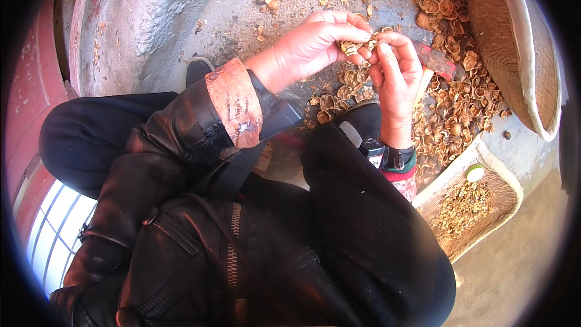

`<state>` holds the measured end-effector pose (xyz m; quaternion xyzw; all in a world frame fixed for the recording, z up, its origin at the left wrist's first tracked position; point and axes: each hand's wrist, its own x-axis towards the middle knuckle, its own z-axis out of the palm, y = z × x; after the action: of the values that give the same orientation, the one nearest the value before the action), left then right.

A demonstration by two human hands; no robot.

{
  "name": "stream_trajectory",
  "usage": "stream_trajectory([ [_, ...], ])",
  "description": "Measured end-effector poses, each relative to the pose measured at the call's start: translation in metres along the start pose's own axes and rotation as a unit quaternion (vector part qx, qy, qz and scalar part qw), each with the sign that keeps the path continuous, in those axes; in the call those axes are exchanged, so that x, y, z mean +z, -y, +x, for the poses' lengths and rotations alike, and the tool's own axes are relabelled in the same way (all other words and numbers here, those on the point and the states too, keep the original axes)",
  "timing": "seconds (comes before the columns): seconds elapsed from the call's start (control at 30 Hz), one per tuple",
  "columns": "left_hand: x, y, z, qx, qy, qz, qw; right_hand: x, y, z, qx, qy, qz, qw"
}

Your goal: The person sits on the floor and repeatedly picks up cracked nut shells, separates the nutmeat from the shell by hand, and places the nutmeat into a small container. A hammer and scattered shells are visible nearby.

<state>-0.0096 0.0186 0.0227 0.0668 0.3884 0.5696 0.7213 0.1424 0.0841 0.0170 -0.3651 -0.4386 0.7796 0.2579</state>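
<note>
My left hand (313,43) holds a cracked walnut (350,48) between thumb and fingers, its pale kernel and broken shell showing. From the other side, my right hand (397,70) pinches a walnut piece (372,42) against it, so the fingertips of both hands nearly meet. Just beyond the right hand is a hammer with a worn red head (435,60) and a light wooden handle (424,84); the hand hides part of it. Empty walnut shell halves (347,85) lie on the ground below the hands.
A large heap of walnut shells (454,113) spreads to the right. Beyond it a big woven basket (499,41) stands tilted. Nearer, a shallow woven tray (499,163) holds walnut kernel pieces (463,209) and a round green-and-white object (475,172). My shoe (365,120) rests beside the shells.
</note>
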Motion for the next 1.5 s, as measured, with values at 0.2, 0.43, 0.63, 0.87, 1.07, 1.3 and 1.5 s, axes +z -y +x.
stream_trajectory([
  [0.2,0.0,0.003,0.0,0.017,-0.019,0.019,0.999,-0.002,-0.004,0.001,-0.076,-0.01,-0.11,0.991],
  [0.43,-0.001,0.002,-0.002,0.004,-0.002,-0.025,1.0,-0.005,-0.005,-0.001,-0.011,0.008,0.003,1.0],
  [0.63,-0.001,0.002,-0.001,0.04,-0.015,0.029,0.999,0.003,0.002,-0.001,-0.171,-0.025,-0.23,0.958],
  [0.87,0.0,0.008,-0.002,0.047,-0.005,-0.012,0.999,0.005,0.001,-0.002,-0.165,-0.054,-0.241,0.955],
  [1.07,0.0,0.009,-0.001,0.064,-0.023,0.027,0.997,0.002,0.002,-0.001,-0.137,-0.056,-0.233,0.961],
  [1.3,-0.003,0.006,0.0,0.099,-0.023,0.114,0.988,-0.001,0.013,0.004,-0.107,0.005,-0.282,0.954],
  [1.5,-0.006,0.008,0.001,0.103,-0.038,0.133,0.985,0.006,0.024,0.003,-0.165,0.019,-0.441,0.882],
])
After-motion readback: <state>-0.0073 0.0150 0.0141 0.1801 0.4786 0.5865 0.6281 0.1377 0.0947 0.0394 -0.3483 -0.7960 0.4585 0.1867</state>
